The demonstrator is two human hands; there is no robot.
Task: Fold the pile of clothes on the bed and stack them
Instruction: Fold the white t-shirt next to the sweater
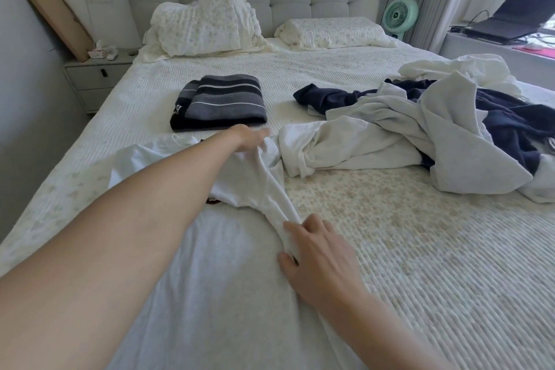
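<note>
A white T-shirt (pixel 210 264) lies spread on the bed in front of me. My left hand (pixel 250 140) reaches far forward and grips the shirt's right shoulder and sleeve. My right hand (pixel 315 249) pinches a bunched fold along the shirt's right edge, nearer to me. A folded dark striped garment (pixel 222 102) sits beyond the shirt, towards the pillows. To the right lies the unfolded pile (pixel 435 129) of white and navy clothes.
Two pillows (pixel 207 24) lean at the tufted headboard. A nightstand (pixel 96 75) stands at the left, with a frame leaning on the wall. A green fan (pixel 401 16) and a laptop (pixel 516 18) are at the right. The textured bedspread (pixel 420 249) lies bare at right front.
</note>
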